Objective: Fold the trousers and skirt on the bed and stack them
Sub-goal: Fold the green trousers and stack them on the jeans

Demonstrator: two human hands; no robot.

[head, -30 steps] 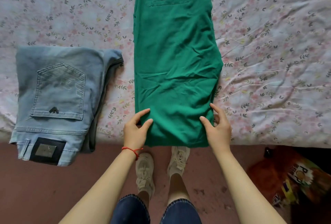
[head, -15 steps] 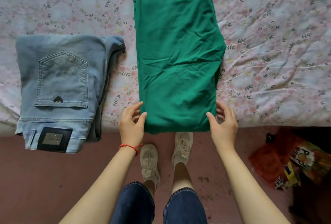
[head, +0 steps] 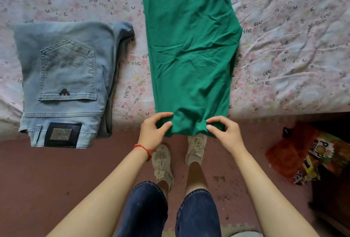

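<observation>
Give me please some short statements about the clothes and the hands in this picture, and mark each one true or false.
1. Both hands pinch the near edge of the green garment. True: the left hand and the right hand each grip a near corner.
2. The jeans lie folded on the bed, left of the green garment. True.
3. The jeans are stacked on top of the green garment. False: they lie apart, with bedsheet between them.
4. The left wrist has a red string around it. True.
5. The green garment is already folded into a small square. False: it lies long, stretching away across the bed.
</observation>
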